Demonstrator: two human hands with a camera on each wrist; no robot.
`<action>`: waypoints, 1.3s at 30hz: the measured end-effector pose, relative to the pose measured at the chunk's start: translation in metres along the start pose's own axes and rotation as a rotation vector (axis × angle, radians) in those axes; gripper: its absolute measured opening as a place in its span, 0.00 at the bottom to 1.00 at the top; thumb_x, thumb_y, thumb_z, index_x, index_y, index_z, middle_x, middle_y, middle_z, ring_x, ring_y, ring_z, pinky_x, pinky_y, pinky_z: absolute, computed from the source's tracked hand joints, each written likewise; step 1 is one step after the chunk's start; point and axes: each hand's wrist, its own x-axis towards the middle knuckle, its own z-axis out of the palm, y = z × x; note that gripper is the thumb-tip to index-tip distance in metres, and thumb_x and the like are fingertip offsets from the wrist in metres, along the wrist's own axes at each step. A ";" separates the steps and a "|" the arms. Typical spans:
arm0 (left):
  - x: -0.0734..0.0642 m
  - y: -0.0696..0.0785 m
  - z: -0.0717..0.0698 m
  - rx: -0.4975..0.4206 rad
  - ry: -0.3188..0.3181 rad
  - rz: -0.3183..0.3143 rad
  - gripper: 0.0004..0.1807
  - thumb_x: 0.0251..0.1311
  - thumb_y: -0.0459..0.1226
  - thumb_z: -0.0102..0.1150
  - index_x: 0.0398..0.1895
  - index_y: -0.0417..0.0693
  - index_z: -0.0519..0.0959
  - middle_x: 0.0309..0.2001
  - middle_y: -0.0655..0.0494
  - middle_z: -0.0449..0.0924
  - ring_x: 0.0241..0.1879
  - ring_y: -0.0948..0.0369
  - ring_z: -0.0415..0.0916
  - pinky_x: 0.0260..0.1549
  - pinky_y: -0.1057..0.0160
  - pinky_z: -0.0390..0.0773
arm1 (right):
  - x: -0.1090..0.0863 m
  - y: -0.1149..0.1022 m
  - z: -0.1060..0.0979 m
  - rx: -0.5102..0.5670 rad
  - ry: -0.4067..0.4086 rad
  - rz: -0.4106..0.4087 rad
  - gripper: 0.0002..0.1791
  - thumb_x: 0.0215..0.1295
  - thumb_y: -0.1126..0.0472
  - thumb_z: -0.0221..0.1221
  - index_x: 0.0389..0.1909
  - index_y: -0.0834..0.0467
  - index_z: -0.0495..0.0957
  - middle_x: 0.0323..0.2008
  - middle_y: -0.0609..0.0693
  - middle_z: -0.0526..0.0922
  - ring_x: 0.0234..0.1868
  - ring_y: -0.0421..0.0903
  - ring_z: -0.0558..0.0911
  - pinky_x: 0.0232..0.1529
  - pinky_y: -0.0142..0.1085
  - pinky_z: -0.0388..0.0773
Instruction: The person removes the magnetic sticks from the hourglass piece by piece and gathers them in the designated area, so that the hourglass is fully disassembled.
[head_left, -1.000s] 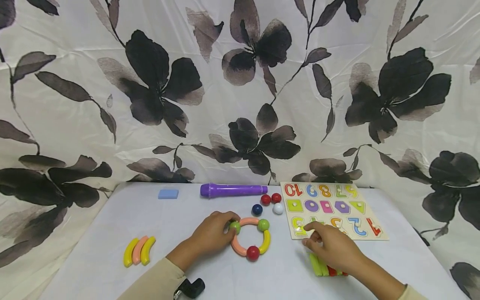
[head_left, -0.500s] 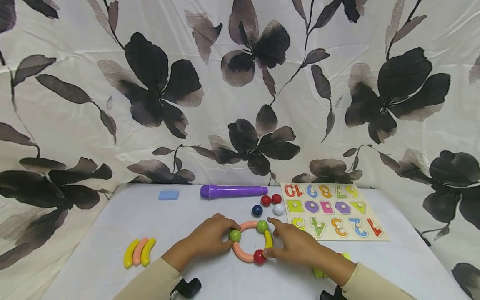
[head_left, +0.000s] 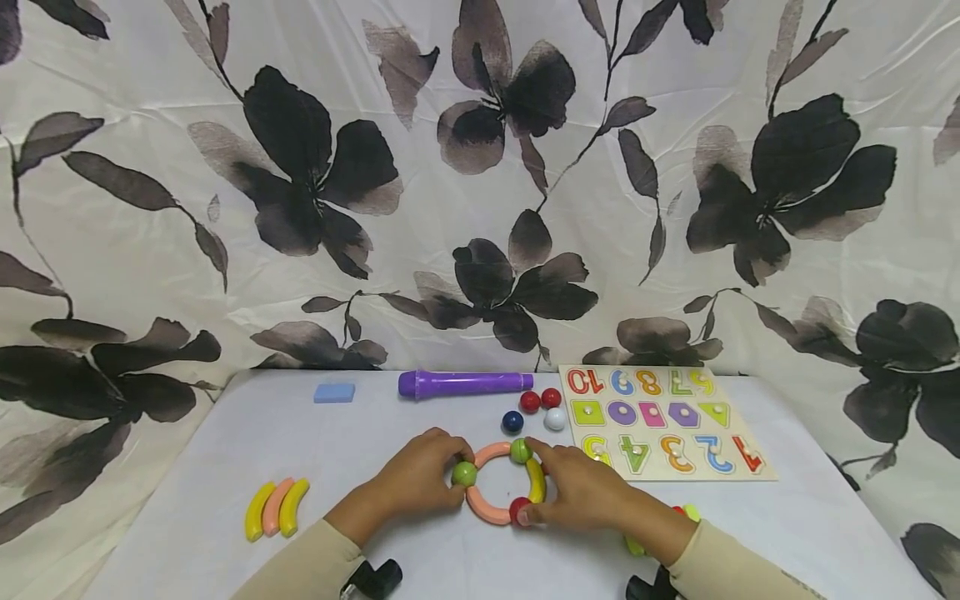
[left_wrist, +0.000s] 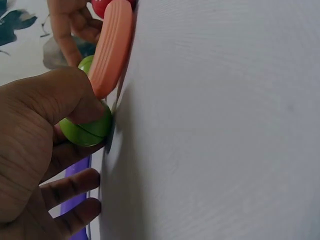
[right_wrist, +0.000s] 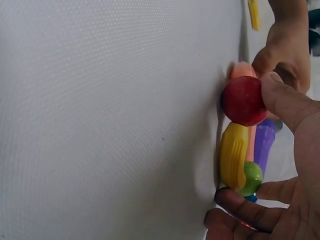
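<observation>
Wooden-looking balls and curved pieces form a closed ring on the white table. My left hand (head_left: 420, 477) pinches the green ball (head_left: 464, 474) on its left side between thumb and fingers; in the left wrist view, a grooved pink curved piece (left_wrist: 112, 47) meets that ball. On the ring's other side, my right hand (head_left: 585, 492) has its thumb on the red ball (right_wrist: 245, 100) and its fingers by the second green ball (head_left: 521, 451). Between those two balls lies a yellow curved piece (head_left: 536, 481), spanned by the right hand. Another pink curved piece (head_left: 492, 452) closes the top.
Two yellow pieces and a pink curved piece (head_left: 273, 508) lie left. Behind the ring are a blue block (head_left: 333, 392), a purple toy microphone (head_left: 465, 383) and several loose balls (head_left: 512, 422). A number puzzle board (head_left: 652, 408) lies right; green and red pieces are partly hidden under the right forearm.
My right hand has come from beside the puzzle board to the ring's right side and now touches the red ball. The ring has shifted slightly. My left hand stays at the green ball.
</observation>
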 end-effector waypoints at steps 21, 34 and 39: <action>0.018 -0.033 -0.013 -0.103 0.234 -0.110 0.18 0.50 0.35 0.77 0.46 0.49 0.83 0.43 0.58 0.83 0.48 0.54 0.81 0.52 0.51 0.79 | 0.001 0.004 0.003 -0.029 0.022 -0.013 0.58 0.49 0.27 0.70 0.77 0.53 0.64 0.51 0.48 0.82 0.54 0.48 0.79 0.51 0.51 0.80; 0.029 -0.046 -0.012 -0.145 0.359 -0.301 0.21 0.54 0.36 0.75 0.52 0.43 0.84 0.45 0.53 0.85 0.37 0.57 0.76 0.41 0.54 0.77 | 0.001 0.003 0.004 -0.012 0.014 0.005 0.59 0.48 0.28 0.71 0.77 0.52 0.64 0.52 0.48 0.82 0.53 0.47 0.79 0.51 0.52 0.80; 0.030 -0.047 -0.011 -0.130 0.355 -0.311 0.20 0.54 0.35 0.75 0.52 0.41 0.84 0.44 0.51 0.86 0.39 0.55 0.77 0.45 0.50 0.78 | 0.001 0.002 0.003 -0.006 0.012 0.005 0.59 0.47 0.28 0.72 0.77 0.52 0.64 0.51 0.48 0.82 0.52 0.48 0.79 0.50 0.53 0.80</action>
